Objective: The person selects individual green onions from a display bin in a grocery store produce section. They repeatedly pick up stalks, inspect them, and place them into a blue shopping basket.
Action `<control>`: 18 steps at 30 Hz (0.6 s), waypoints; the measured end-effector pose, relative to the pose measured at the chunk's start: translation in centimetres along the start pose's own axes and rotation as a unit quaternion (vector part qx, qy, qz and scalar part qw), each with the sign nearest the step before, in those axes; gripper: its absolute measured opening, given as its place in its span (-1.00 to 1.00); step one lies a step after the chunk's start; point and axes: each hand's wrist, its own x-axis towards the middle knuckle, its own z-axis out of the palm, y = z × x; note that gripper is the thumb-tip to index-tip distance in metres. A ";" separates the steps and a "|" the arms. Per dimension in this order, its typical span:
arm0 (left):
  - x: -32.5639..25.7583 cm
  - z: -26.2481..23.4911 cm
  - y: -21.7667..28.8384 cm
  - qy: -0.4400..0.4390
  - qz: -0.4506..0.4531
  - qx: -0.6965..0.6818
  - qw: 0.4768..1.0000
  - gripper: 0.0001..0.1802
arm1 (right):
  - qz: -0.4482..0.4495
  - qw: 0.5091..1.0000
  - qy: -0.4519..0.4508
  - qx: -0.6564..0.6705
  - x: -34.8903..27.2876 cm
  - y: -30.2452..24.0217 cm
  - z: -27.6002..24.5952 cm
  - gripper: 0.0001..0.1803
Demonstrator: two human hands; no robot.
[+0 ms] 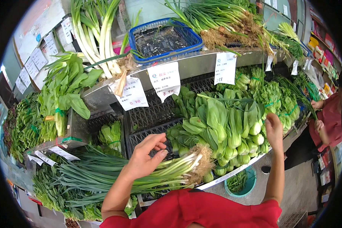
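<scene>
**Straightening the pak choi heap [226, 129], both hands at its sides**

My left hand [142, 159] hangs left of the heap, over the long green onions [161, 176]; its fingers are loosely curled, the thumb apart, nothing between them; my right hand [274, 131] stands at the heap's right edge, fingers bent in toward the leaves; I see nothing in their grip, though whether the tips touch a leaf I cannot tell. The heap lies before me, between my hands, many of its pale stems turned my way; left of it a black crate [152, 114] shows bare mesh; behind it, to the right, sit lettuce bunches [279, 98]; the onions' roots [199, 165] lie along its near left edge. I take the step to be tidying this display; the next move calls for steadying the outer heads from the right; my left should clear those roots, lest they drag; light pressure, since leaves bruise.
</scene>
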 end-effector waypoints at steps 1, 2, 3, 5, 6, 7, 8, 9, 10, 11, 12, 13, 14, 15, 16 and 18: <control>0.0 -0.3 0.3 0.009 -0.007 0.014 1.000 -0.50 | -0.031 0.999 -0.034 0.005 1.4 -3.4 1.4 -0.74; 0.0 -0.7 0.6 0.019 -0.012 0.028 0.999 -0.50 | -0.059 0.995 -0.074 0.022 2.6 -7.2 2.4 -0.73; 0.3 -0.9 0.9 0.024 -0.011 0.037 0.999 -0.50 | -0.114 0.989 -0.089 0.022 3.6 -9.5 3.1 -0.71; -0.1 -1.0 1.4 0.020 0.001 0.042 0.999 -0.50 | -0.201 0.974 -0.099 0.030 5.7 -13.1 4.6 -0.68; -0.5 -1.0 1.4 0.017 0.004 0.044 0.999 -0.49 | -0.242 0.965 -0.101 0.027 7.0 -14.7 5.4 -0.67; -1.0 -1.1 1.4 0.014 0.006 0.046 0.999 -0.48 | -0.262 0.959 -0.105 0.012 8.6 -15.7 6.8 -0.66; -1.5 -1.2 1.3 0.012 -0.006 0.051 0.999 -0.47 | -0.305 0.948 -0.095 0.011 10.1 -16.6 8.5 -0.63; -2.1 -1.2 1.4 0.021 -0.016 0.053 0.998 -0.47 | -0.353 0.933 -0.067 -0.022 11.8 -17.3 9.9 -0.61; -2.8 -1.3 1.4 0.031 -0.032 0.052 0.998 -0.48 | -0.376 0.925 -0.054 -0.026 13.3 -18.4 11.2 -0.59; -3.3 -1.3 1.4 0.040 -0.050 0.048 0.997 -0.48 | -0.393 0.917 -0.053 -0.043 15.3 -18.9 13.0 -0.56; -3.5 -1.1 1.4 0.050 -0.056 0.041 0.996 -0.48 | -0.422 0.904 -0.023 -0.058 17.1 -19.0 14.3 -0.56; -3.9 -1.2 1.5 0.061 -0.058 0.041 0.996 -0.48 | -0.421 0.903 -0.016 -0.086 18.6 -19.4 15.3 -0.57; -4.8 -1.5 1.6 0.074 -0.064 0.044 0.994 -0.49 | -0.422 0.900 -0.010 -0.109 19.8 -20.1 16.6 -0.58; -5.7 -1.7 1.4 0.086 -0.070 0.045 0.993 -0.49 | -0.421 0.897 -0.005 -0.134 20.6 -20.6 17.6 -0.59; -6.5 -1.8 0.9 0.106 -0.075 0.035 0.991 -0.49 | -0.412 0.896 -0.032 -0.164 21.1 -20.9 17.9 -0.65; -8.5 -1.8 0.0 0.151 -0.110 0.012 0.982 -0.50 | -0.332 0.894 -0.163 -0.252 21.6 -23.1 17.4 -0.68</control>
